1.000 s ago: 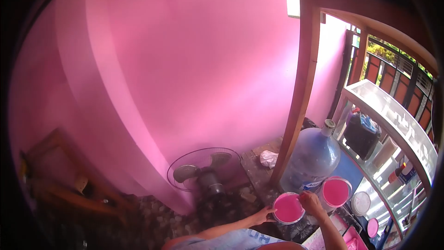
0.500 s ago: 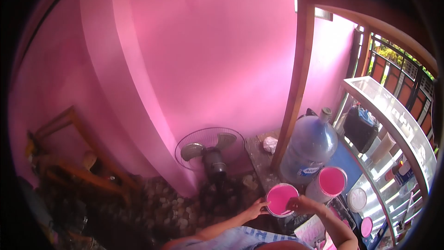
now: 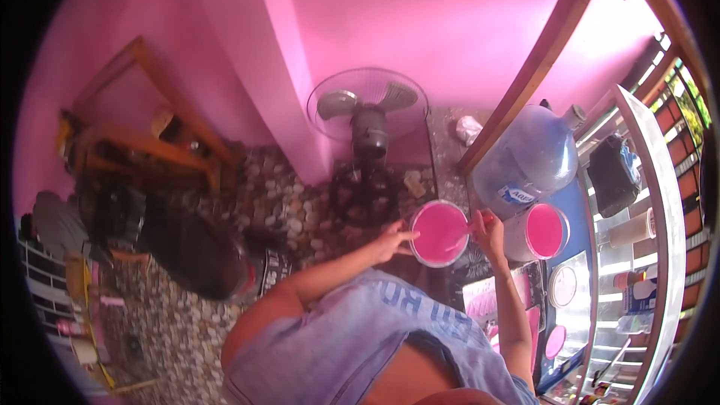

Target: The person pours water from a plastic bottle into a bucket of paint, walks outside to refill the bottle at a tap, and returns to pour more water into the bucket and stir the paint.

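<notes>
A round white bucket [image 3: 439, 260] with bright pink paint [image 3: 439, 231] inside stands in front of me, its mouth facing up. My left hand [image 3: 393, 243] grips its left side, thumb at the rim and fingers on the outer wall. At the right rim is my right hand [image 3: 489, 236], fingers closed around a small thing with a reddish-orange end [image 3: 489, 219]; its kind is too blurred to tell. Just right of that hand, a second white bucket [image 3: 517, 236] also shows pink inside and has a wire handle.
A large blue water jug [image 3: 529, 154] stands behind the buckets by a wooden post [image 3: 536, 64]. A pedestal fan [image 3: 369, 131] is ahead. To the right are a paint-stained tray [image 3: 487, 300] and a glass display case [image 3: 652, 180]. A motorcycle seat [image 3: 187, 247] is on the left.
My view has tilted down, so my torso and the pebbled floor show more. My right hand has moved from over the bucket's mouth to its right rim. The left hand keeps its hold.
</notes>
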Demonstrator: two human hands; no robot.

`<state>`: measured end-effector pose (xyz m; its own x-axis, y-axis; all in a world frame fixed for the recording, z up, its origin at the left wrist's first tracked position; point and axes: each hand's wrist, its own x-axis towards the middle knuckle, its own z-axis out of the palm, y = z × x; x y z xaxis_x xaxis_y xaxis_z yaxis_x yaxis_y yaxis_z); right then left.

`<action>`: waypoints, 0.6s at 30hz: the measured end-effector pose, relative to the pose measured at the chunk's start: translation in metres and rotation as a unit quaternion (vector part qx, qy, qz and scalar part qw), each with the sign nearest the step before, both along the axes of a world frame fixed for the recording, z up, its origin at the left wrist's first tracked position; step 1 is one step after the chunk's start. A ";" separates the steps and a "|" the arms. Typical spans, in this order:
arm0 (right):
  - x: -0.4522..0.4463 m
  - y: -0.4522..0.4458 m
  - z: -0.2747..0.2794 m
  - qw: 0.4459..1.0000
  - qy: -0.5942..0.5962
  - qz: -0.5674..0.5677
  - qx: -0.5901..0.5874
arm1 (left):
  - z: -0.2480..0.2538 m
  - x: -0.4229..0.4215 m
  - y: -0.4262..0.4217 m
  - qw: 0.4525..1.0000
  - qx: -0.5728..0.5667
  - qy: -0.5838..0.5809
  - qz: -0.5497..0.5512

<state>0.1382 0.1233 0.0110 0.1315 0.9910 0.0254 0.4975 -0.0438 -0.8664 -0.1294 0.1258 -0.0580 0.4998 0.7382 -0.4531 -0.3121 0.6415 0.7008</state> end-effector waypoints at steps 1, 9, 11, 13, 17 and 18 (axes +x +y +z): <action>-0.008 -0.001 0.002 1.000 -0.011 -0.005 0.009 | 0.001 -0.006 0.000 1.000 0.003 0.002 0.008; -0.059 0.017 0.025 0.977 -0.165 0.107 0.081 | 0.004 -0.038 -0.003 0.998 -0.026 0.024 0.043; -0.074 0.025 0.037 0.971 -0.183 0.132 0.084 | 0.001 -0.045 0.000 0.998 -0.032 0.023 0.054; -0.088 0.031 0.048 0.966 -0.186 0.164 0.078 | 0.007 -0.053 0.001 0.997 -0.026 0.028 0.069; -0.118 0.044 0.057 0.952 -0.120 0.272 0.069 | 0.006 -0.076 0.010 0.994 -0.048 0.037 0.089; -0.124 0.048 0.055 0.945 -0.092 0.306 0.073 | 0.003 -0.084 0.013 0.993 -0.054 0.031 0.097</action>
